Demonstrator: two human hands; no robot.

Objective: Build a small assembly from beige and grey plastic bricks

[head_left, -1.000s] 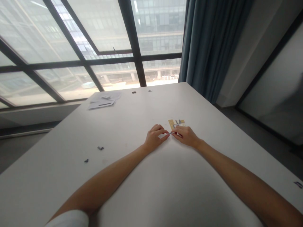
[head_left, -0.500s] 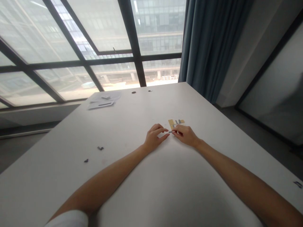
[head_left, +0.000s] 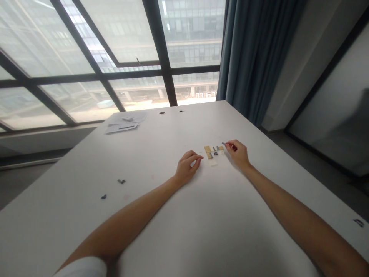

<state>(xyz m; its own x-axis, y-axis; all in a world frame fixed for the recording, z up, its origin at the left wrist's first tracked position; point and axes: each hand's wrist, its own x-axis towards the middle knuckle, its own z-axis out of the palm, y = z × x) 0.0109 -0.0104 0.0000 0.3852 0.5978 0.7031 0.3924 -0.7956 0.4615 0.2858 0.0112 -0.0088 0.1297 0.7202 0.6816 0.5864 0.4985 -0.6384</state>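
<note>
My right hand (head_left: 236, 153) is raised at the right side of the small yellow plates, pinching a small grey strip-like piece (head_left: 223, 143) between thumb and fingertips. My left hand (head_left: 188, 166) rests on the table left of the plates. Its thumb and index fingertip come together, with no piece showing between them. Between the hands lies a yellow plate (head_left: 207, 149) with several small grey and dark pieces (head_left: 215, 153) on and around it; they are too small to make out exactly. A pale cream square (head_left: 213, 163) lies just in front.
The white table (head_left: 161, 215) carries small dark grey pieces (head_left: 121, 181) and another dark piece (head_left: 103, 196) at left. A dark object (head_left: 359, 222) lies near the right edge. Papers (head_left: 122, 126) and a dark round spot (head_left: 162, 113) are at the far end, by the windows.
My right hand has moved away and right with the grey piece, uncovering the yellow plate and cream square. My left thumb and index finger have closed together.
</note>
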